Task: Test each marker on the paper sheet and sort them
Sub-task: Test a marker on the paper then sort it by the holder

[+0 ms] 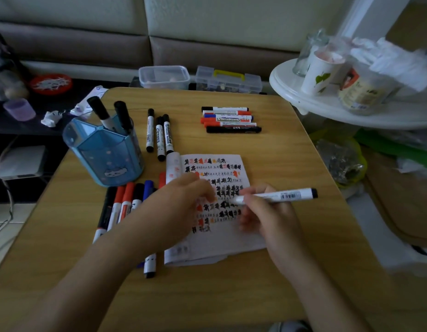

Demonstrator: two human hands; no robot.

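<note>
Fingers (252,200) of the right hand (267,212) curled round a white marker (281,195), tip down on the scribbled paper sheet (222,245), black end toward the right edge of the table (291,152). Beside it the left hand (181,200), fingers relaxed, resting on the sheet.

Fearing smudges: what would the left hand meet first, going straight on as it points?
Probably the marker in the right hand, its tip just beyond the left hand on the paper sheet; depth unclear.
</note>
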